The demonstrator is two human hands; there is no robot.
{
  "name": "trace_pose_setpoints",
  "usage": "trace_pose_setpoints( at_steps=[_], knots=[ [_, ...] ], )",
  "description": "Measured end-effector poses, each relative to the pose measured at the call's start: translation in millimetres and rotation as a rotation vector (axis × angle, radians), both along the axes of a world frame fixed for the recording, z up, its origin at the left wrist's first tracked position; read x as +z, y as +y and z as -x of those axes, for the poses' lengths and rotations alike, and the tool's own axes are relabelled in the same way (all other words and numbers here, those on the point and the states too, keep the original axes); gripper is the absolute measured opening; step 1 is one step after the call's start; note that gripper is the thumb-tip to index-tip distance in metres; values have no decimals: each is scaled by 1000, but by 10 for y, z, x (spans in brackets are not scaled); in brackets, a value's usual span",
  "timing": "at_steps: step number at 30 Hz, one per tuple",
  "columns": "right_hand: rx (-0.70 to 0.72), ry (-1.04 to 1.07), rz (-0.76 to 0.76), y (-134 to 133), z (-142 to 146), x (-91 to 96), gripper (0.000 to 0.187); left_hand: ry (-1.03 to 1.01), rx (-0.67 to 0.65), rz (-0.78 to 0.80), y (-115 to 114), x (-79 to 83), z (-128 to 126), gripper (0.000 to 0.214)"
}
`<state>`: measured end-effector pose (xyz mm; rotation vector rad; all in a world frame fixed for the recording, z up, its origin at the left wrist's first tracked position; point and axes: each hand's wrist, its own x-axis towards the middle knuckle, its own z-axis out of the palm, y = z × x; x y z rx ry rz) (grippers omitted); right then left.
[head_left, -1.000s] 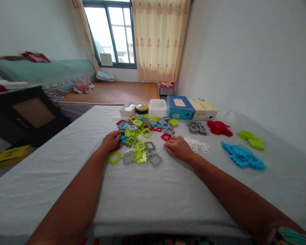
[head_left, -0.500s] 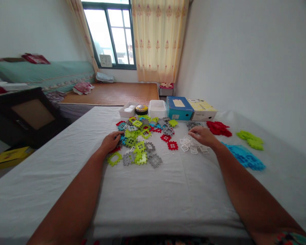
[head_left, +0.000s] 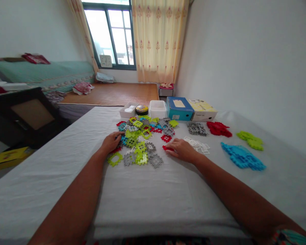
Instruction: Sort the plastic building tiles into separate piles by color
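A mixed pile of interlocking plastic tiles [head_left: 131, 142] in green, grey, red, blue and white lies mid-table. My left hand [head_left: 111, 141] rests at its left edge with fingers curled in beside blue pieces; whatever they hold is hidden. Right of the pile, my right hand [head_left: 181, 149] has its fingers closed over a red square tile [head_left: 169, 148], which they partly cover. A second red tile [head_left: 166, 138] lies just beyond those fingers. White window-like pieces [head_left: 200, 145] are spread behind and right of my right hand, partly hidden by it.
On the right are sorted heaps: grey tiles [head_left: 197, 128], red tiles [head_left: 218, 129], green tiles [head_left: 251, 140] and blue tiles [head_left: 242, 156]. Along the back stand a white tray [head_left: 124, 113], a round tin [head_left: 142, 109], a white tub [head_left: 157, 110], a blue box [head_left: 180, 110] and a yellow box [head_left: 205, 114].
My right hand has moved left and nearer to me, from above the white pieces to the red tile, and its fingers now cover that tile. My left hand has barely moved.
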<state>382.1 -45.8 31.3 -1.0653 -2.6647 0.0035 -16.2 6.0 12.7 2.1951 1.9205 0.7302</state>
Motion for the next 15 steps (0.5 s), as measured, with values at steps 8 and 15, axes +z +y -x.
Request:
trace_pose_setpoints(
  at_steps=[8, 15],
  knots=[
    [-110, 399, 110, -16, -26, 219, 43, 8, 4, -1, 33, -31, 47, 48],
    [-317, 497, 261, 183, -793, 437, 34, 3, 28, 6, 83, -61, 102, 48]
  ],
)
